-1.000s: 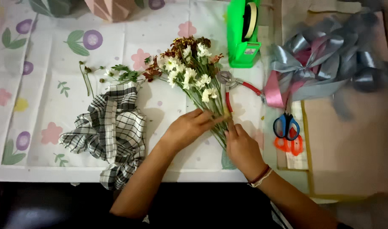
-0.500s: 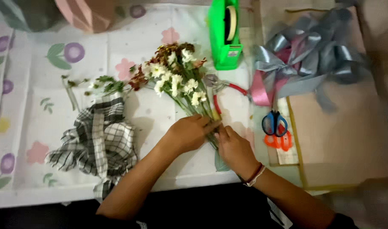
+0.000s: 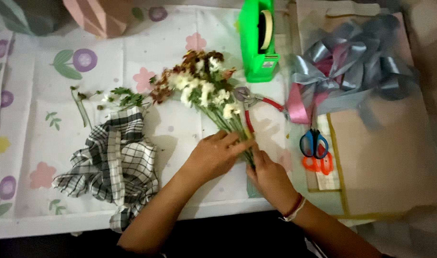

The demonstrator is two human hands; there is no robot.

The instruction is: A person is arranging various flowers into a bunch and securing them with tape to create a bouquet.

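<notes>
On the flowered tablecloth, my left hand and right hand pinch a small bouquet by its stems.
Both sets of fingers close around the thin stems; blooms look light and fragile, so I'd grip low, near red-handled pruners.

A home craft desk with a flower-print cover, green tape dispenser, ribbons, scissors and cut flowers.
</notes>
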